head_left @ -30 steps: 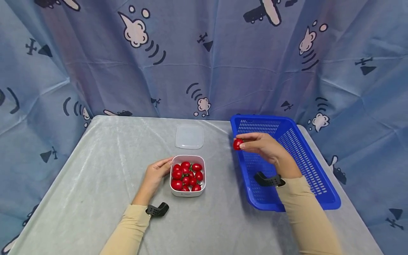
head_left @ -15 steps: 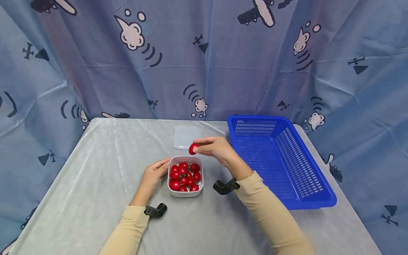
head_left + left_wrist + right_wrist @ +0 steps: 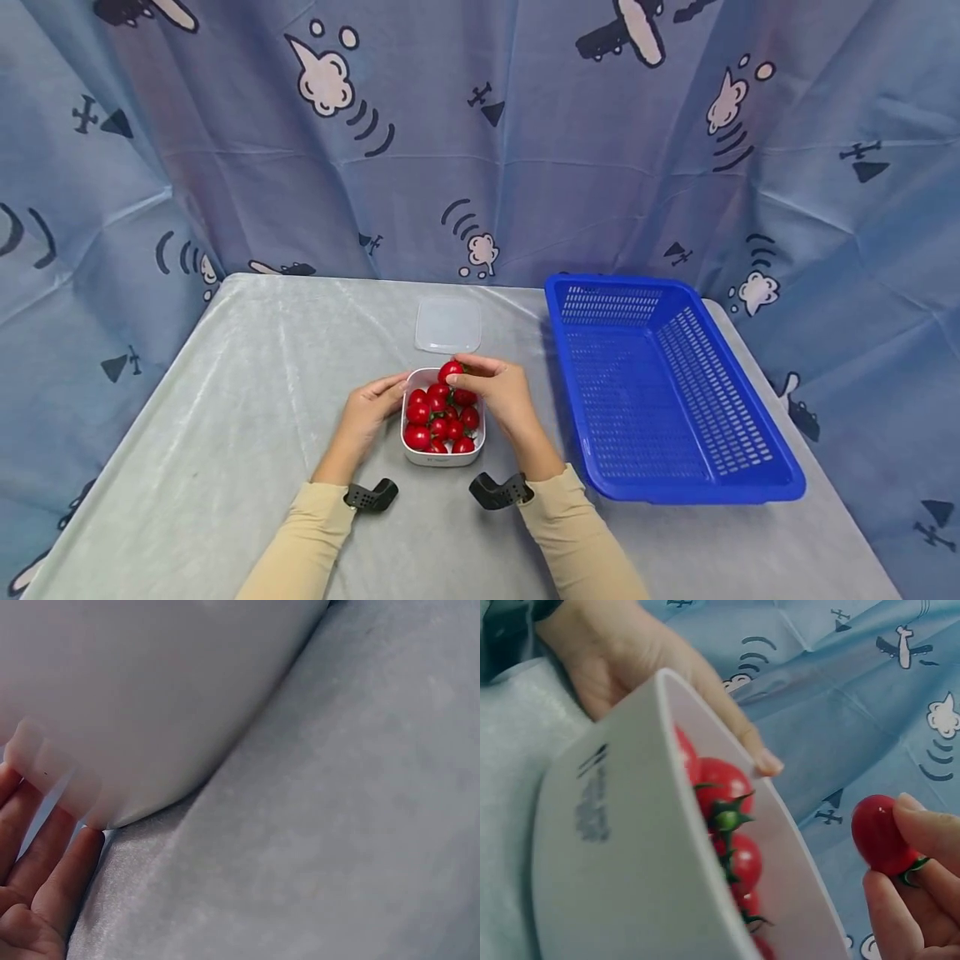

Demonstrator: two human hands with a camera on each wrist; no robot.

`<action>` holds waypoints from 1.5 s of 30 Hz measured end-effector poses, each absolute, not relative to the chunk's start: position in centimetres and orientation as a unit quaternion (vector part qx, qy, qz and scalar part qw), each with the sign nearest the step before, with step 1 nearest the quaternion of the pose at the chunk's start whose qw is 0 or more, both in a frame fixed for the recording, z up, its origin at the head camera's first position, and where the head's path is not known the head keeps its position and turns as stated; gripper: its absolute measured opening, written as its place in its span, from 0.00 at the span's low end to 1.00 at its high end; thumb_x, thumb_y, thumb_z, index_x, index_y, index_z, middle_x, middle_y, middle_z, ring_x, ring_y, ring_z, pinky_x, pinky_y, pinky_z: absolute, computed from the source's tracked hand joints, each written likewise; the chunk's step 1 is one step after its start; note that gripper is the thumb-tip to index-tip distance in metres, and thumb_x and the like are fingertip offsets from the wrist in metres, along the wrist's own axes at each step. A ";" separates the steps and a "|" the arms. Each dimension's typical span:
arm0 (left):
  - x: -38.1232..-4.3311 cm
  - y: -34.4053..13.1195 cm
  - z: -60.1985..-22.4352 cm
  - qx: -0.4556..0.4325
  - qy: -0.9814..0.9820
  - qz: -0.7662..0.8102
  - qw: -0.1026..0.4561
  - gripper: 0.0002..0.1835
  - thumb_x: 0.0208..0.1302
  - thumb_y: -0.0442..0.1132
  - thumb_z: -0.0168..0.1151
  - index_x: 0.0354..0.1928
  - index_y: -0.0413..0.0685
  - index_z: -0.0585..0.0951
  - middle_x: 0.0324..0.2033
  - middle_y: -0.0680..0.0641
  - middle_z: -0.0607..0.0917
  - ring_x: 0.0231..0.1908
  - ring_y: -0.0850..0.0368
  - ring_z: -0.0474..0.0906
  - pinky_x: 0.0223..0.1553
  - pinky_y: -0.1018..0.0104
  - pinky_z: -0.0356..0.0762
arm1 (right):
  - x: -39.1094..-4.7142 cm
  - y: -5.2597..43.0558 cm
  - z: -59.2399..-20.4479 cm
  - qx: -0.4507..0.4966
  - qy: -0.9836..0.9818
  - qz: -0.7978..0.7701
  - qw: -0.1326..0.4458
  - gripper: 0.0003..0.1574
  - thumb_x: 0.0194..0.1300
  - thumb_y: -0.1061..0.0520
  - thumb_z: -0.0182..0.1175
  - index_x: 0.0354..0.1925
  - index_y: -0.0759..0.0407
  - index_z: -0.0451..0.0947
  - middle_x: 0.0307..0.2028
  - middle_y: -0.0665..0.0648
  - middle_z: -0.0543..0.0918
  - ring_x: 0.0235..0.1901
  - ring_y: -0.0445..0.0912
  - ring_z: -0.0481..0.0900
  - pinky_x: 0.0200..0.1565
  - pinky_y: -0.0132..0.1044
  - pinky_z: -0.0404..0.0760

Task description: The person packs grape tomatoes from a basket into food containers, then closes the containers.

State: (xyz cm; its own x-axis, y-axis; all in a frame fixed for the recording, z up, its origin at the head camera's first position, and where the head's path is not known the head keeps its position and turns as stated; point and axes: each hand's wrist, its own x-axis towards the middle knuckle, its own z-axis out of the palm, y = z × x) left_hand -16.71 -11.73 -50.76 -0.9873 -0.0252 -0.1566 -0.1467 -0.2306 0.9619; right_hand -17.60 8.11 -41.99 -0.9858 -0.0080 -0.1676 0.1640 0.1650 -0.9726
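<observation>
A small white plastic box (image 3: 441, 459) stands on the table, filled with several red cherry tomatoes (image 3: 417, 413) with green stems. My left hand (image 3: 367, 414) rests against the box's left side, its fingers fairly straight; one fingertip lies on the rim in the right wrist view. From the left wrist, fingertips (image 3: 88, 844) touch the pale wall. At the box's far right corner, my right hand (image 3: 504, 393) pinches one cherry tomato (image 3: 881, 834) between thumb and fingers, its green stem towards the palm. In the head view this tomato overlaps the back rim.
Beyond the box lies a flat translucent lid (image 3: 448, 326) on the grey-white tablecloth (image 3: 247, 417). On the right sits a blue plastic basket (image 3: 573, 400) with slotted walls. A blue printed curtain (image 3: 420, 125) hangs behind the table.
The right hand has moved left from over the blue basket to the white box, carrying the cherry tomato, and has come down at its rim. The left hand has stayed at the box's side.
</observation>
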 end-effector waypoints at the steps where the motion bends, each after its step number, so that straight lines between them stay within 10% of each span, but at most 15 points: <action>1: -16.7 -11.7 -50.8 -0.070 0.619 0.781 0.040 0.20 0.69 0.32 0.60 0.58 0.25 0.77 0.38 0.60 0.88 0.38 0.69 0.85 0.46 0.75 0.83 | -17.5 8.0 -42.2 0.054 0.759 -0.646 0.067 0.21 0.54 0.60 0.74 0.48 0.61 0.87 0.45 0.62 0.89 0.40 0.40 0.83 0.44 0.31 0.84; 21: -16.7 -11.8 -50.7 -0.084 0.624 0.775 0.052 0.22 0.67 0.35 0.63 0.58 0.28 0.78 0.39 0.60 0.89 0.38 0.70 0.84 0.46 0.75 0.83 | -18.0 8.9 -42.5 0.071 0.779 -0.622 0.015 0.16 0.56 0.65 0.70 0.45 0.67 0.86 0.44 0.66 0.88 0.39 0.40 0.86 0.48 0.35 0.86; 33: -18.3 -14.0 -47.5 -0.060 0.711 0.695 0.087 0.23 0.67 0.42 0.64 0.61 0.37 0.79 0.60 0.41 0.82 0.46 0.76 0.80 0.49 0.80 0.79 | -23.5 9.7 -38.9 0.137 0.728 -0.671 0.007 0.21 0.63 0.67 0.65 0.55 0.71 0.80 0.55 0.68 0.83 0.49 0.49 0.85 0.59 0.41 0.81; 45: -24.3 -16.6 -43.2 -0.049 0.685 0.713 0.140 0.29 0.73 0.41 0.57 0.70 0.33 0.68 0.70 0.36 0.70 0.69 0.43 0.68 0.69 0.59 0.70 | -28.7 11.3 -39.2 0.161 0.777 -0.602 0.092 0.22 0.64 0.67 0.63 0.56 0.72 0.79 0.57 0.68 0.81 0.50 0.51 0.84 0.62 0.42 0.80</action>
State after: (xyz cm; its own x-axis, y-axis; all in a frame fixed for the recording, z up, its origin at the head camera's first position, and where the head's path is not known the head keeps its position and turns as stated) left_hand -24.30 -16.62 -43.23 -0.9558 0.1323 -0.2626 -0.2677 -0.0218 0.9633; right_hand -28.72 11.35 -39.17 -0.9311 0.1389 -0.3372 0.3612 0.2235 -0.9053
